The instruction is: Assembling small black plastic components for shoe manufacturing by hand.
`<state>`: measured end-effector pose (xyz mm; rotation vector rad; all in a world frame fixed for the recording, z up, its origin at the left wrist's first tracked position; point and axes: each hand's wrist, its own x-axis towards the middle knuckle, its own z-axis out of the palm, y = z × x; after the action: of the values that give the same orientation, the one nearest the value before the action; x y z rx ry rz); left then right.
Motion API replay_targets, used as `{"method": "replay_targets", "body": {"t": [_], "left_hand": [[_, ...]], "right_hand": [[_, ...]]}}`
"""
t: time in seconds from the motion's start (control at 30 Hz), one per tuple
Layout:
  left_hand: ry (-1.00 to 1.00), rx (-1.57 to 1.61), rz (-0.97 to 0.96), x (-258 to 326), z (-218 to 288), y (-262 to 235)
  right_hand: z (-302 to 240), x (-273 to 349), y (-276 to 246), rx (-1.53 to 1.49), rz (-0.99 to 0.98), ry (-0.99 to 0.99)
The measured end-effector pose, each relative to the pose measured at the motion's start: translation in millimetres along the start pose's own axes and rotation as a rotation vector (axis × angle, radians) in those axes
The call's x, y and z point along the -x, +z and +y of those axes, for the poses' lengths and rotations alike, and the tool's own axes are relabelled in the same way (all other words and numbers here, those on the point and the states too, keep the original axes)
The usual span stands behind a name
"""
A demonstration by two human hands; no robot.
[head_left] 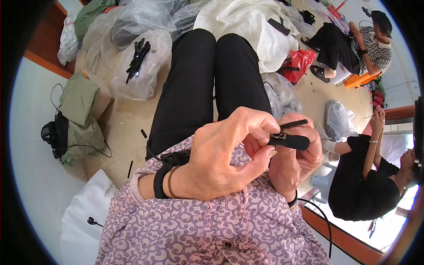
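In front of my lap, both hands meet around a small black strap (295,141) with a metal fitting at its middle. One wide rounded end and one narrow end of the strap point to the right. My left hand (216,154) is closed, its thumb and fingertips pinching the strap near the metal fitting. Closed around the strap from the right is my right hand (289,165), its lower fingers curled beneath. Part of the strap is hidden by the fingers. Several similar black strips (138,59) lie on a clear plastic bag (152,84) beyond my left knee.
Clear plastic bags (143,20) and a white sheet (247,26) cover the far floor. A red bag (300,64) lies right of my knees. Two people sit at the right, one in a patterned top (375,55), one in black (353,185). Green cloth (79,99) is piled left.
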<state>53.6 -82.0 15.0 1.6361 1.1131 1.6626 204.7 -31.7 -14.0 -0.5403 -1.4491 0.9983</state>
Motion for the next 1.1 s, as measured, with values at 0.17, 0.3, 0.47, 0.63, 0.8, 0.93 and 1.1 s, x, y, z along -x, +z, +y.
{"method": "replay_targets", "body": {"t": [0.17, 0.3, 0.47, 0.63, 0.8, 0.93, 1.1], "left_hand": [[0.009, 0.039, 0.017, -0.3, -1.0, 0.9], [0.010, 0.025, 0.010, 1.1, -1.9, 0.6], [0.011, 0.031, 0.016, 1.2, -1.3, 0.3], [-0.030, 0.055, 0.024, 0.3, -1.5, -0.2], [-0.231, 0.241, -0.079, -3.9, -6.0, -8.4], [-0.357, 0.340, -0.087, -7.0, -4.6, -9.9], [-0.458, 0.480, -0.148, -9.3, -12.3, -12.1]], "right_hand": [[0.4, 0.3, 3.2, -0.067, 0.026, 0.003], [0.1, 1.9, 2.5, -0.029, 0.033, -0.016], [-1.9, 0.7, 2.4, -0.032, 0.024, -0.015], [0.8, 0.7, -0.8, -0.018, 0.009, -0.036], [6.5, 1.9, -1.1, -0.111, 0.031, 0.060], [6.4, -1.6, -2.0, -0.112, 0.022, 0.059], [5.6, -5.9, -1.6, -0.147, -0.003, 0.071]]}}
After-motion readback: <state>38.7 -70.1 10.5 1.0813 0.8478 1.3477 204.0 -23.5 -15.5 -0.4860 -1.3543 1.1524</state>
